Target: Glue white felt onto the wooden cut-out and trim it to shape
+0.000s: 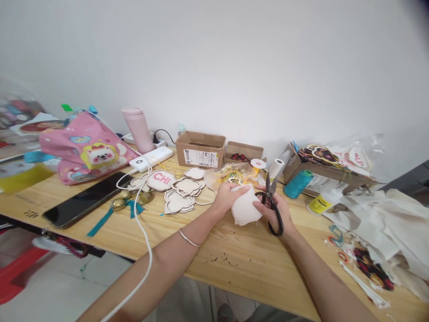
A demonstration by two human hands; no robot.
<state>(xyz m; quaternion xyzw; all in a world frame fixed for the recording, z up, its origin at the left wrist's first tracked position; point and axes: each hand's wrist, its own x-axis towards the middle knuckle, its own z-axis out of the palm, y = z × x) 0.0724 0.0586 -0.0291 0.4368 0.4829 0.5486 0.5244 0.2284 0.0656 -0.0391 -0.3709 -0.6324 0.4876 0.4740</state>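
Near the middle of the table a piece of white cloth or paper with uneven edges is held up between both hands. My left hand pinches its upper left side between thumb and fingers. Black-handled scissors sit in my right hand, blades pointing up and a little apart, while its thumb presses on the right side of the white piece. Left of my hands lie several flat cream shapes with dark outlines, one lettered piece reading "CHI" in pink.
Cardboard boxes stand along the wall, one filled with patches at right. A teal thread spool, glue bottle and scrap fabric lie right. A phone, pink bag, pink tumbler and white cable are left.
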